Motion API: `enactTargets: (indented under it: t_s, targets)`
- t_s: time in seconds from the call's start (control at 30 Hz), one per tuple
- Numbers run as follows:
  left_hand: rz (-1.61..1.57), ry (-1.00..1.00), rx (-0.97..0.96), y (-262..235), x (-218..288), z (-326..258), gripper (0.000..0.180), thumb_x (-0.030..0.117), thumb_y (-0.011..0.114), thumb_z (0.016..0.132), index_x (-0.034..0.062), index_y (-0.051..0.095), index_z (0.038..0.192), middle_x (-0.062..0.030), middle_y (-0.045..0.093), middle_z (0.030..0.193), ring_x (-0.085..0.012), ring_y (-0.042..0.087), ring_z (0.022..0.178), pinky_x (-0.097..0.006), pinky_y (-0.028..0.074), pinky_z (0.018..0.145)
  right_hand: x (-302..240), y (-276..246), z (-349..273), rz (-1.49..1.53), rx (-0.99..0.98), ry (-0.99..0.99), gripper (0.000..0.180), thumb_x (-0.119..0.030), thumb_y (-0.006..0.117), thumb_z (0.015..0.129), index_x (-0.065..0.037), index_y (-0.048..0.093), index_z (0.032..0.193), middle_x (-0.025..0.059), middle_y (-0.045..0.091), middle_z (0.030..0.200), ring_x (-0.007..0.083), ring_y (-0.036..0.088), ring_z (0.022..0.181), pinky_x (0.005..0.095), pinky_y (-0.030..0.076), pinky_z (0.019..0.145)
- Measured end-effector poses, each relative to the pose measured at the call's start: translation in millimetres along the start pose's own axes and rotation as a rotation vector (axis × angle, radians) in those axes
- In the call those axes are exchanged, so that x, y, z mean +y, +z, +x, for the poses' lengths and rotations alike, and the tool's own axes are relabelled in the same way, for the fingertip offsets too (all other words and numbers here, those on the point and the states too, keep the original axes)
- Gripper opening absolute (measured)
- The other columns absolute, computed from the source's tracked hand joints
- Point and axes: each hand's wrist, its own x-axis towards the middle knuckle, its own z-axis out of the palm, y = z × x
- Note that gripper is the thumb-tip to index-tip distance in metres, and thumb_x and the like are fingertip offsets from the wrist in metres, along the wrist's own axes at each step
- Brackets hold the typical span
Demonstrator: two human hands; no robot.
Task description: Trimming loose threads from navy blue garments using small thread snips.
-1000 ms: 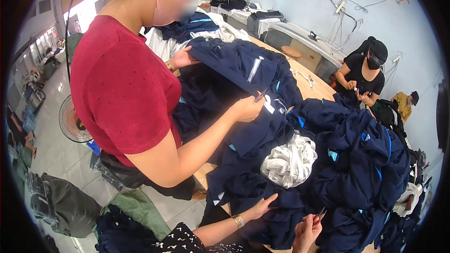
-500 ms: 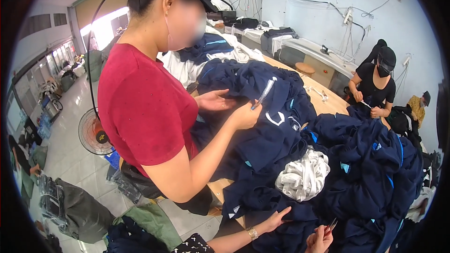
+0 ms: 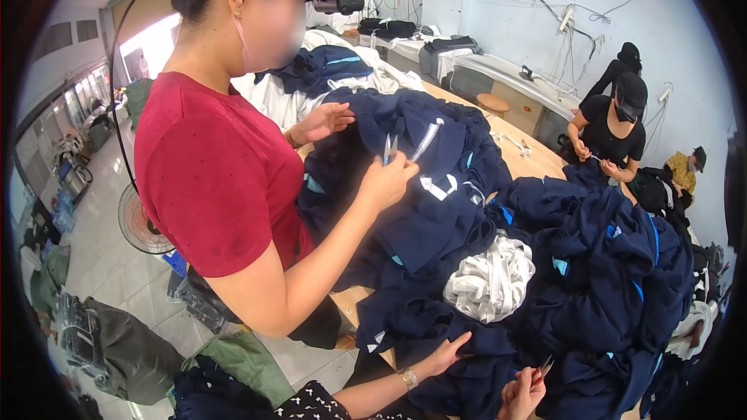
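My left hand (image 3: 443,357), a watch on its wrist, lies on a dark navy garment (image 3: 424,319) at the near edge of the heap, its visible fingers stretched out. To its right, my right hand (image 3: 522,398) is closed around small red-handled thread snips (image 3: 544,372), blades pointing up and away over the navy cloth. Part of this hand is cut off by the lower edge. Beyond my hands sits a loose ball of white fabric strips (image 3: 490,276). More navy garments (image 3: 599,264) with light-blue pieces are heaped to the right.
At left stands a co-worker in a red shirt (image 3: 210,179), holding snips (image 3: 390,149) over the navy pile. Another person in black (image 3: 615,140) works at far right. A fan (image 3: 144,222), a dark grey sack (image 3: 136,350) and a green sack (image 3: 245,365) are on the floor.
The view has shifted slightly, so the scene sits further left. The co-worker's snips hand has drawn back from the white strip, blades now up. My hands keep nearly the same pose.
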Motion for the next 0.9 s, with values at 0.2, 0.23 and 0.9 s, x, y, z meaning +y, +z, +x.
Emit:
enactTargets:
  t_s: [0.2,0.23,0.9]
  targets:
    - [-0.001,-0.029,-0.02,2,3,-2,0.037,0.029,0.052,0.093,0.0013,0.055,0.117,-0.0066,0.057,0.119,-0.0154,0.053,0.11,-0.035,0.043,0.096,1,1,4,0.005,-0.001,0.028,0.013,-0.005,0.057,0.089,-0.011,0.046,0.085,0.0026,0.055,0.071,0.0033,0.037,0.04,0.0184,0.028,0.035]
    - [-0.001,-0.025,-0.015,-1,1,0,0.037,0.029,0.052,0.093,0.0013,0.055,0.117,-0.0066,0.057,0.119,-0.0154,0.053,0.11,-0.035,0.043,0.096,1,3,4,-0.003,-0.002,0.023,0.013,-0.005,0.057,0.089,-0.011,0.046,0.084,0.0017,0.054,0.069,0.0032,0.036,0.04,0.0183,0.028,0.035]
    - [-0.037,-0.091,0.028,5,5,-2,0.035,0.027,0.051,0.094,0.0023,0.053,0.118,-0.0055,0.055,0.119,-0.0156,0.051,0.111,-0.035,0.041,0.099,2,8,6,-0.058,0.005,0.035,0.013,-0.007,0.057,0.089,-0.011,0.048,0.081,-0.0025,0.047,0.059,0.0022,0.034,0.039,0.018,0.026,0.035]
